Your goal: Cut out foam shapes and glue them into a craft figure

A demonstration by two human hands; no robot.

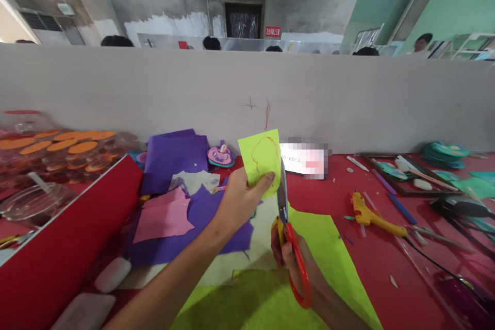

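Note:
A small piece of yellow-green felt [260, 150] with a curved outline drawn on it is pinched between the thumb and fingers of my left hand [244, 192]. My right hand [296, 263] grips a pair of scissors [298, 268] with red and yellow handles. Their blades point up and lie along the felt's right edge, close to my left thumb. Below both hands a large yellow-green felt sheet [320, 237] spreads over the table. Purple felt [228, 227] and a pink felt piece [164, 216] lie to the left of it.
A yellow glue gun [373, 216] with a cord lies at the right, near a dark tray [410, 191] of small items. Jars with orange lids [83, 147] stand far left behind a red board [73, 227]. A grey partition [174, 93] crosses the back.

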